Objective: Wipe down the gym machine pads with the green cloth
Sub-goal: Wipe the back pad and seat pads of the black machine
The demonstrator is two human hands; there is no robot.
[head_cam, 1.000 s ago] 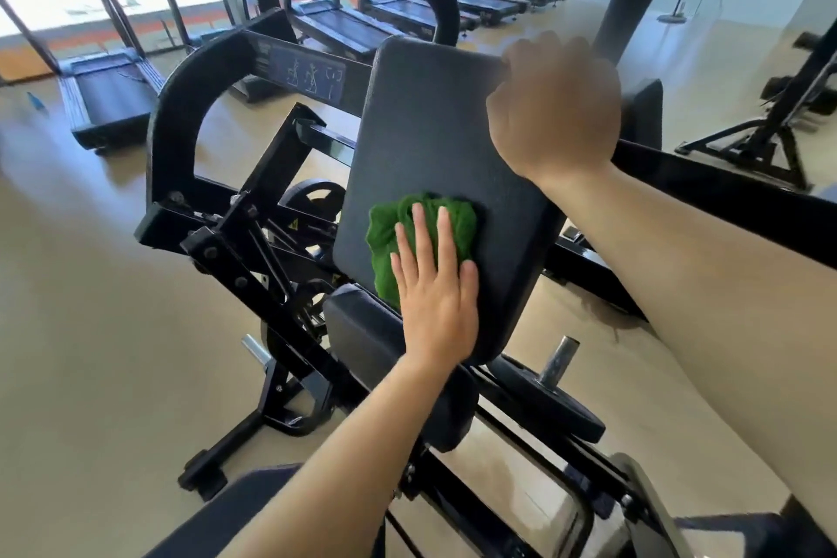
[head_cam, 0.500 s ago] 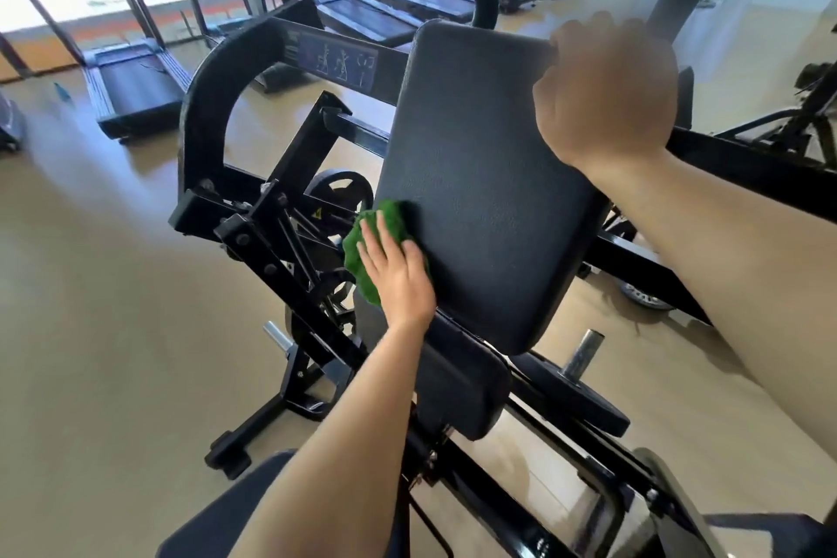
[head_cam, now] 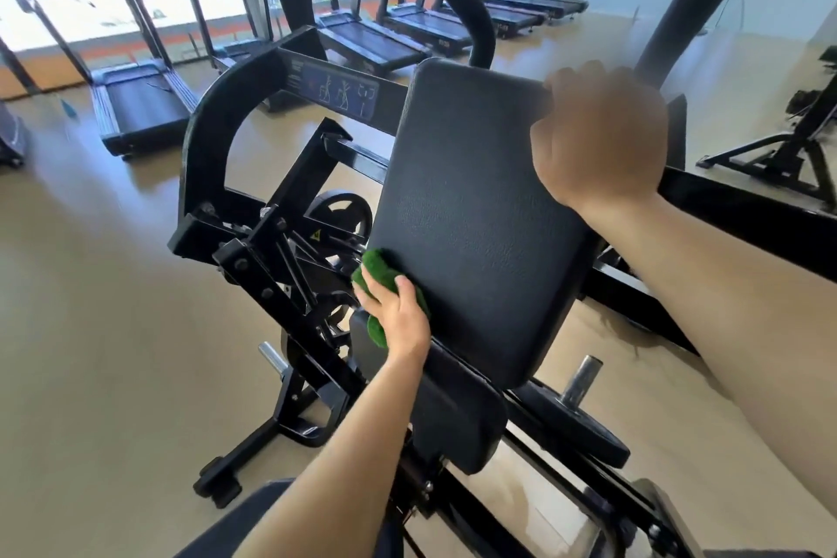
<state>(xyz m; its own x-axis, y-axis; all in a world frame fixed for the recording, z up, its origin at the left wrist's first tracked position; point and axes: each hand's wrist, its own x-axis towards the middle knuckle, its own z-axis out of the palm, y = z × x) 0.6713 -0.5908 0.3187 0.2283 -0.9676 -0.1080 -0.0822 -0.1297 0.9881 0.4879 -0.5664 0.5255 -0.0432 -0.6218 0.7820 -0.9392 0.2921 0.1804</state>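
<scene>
Green cloth (head_cam: 377, 279) sits bunched at the lower left edge of the back pad (head_cam: 475, 217). My left hand (head_cam: 398, 317) has its fingers curled round it, pressing it there. My right hand (head_cam: 598, 136), blurred, grips the pad's top right corner. Seat pad (head_cam: 453, 417) just below, treadmills (head_cam: 140, 104) far behind.

Gym floor, row of treadmills (head_cam: 371, 41), plate-loaded weight machine (head_cam: 253, 249)

I'm seeing bright daylight pouring from the windows (head_cam: 59, 29) upper left, blowing out white; the right hand (head_cam: 600, 134) is smearing with blur, and lines are bowing toward the edges.
</scene>
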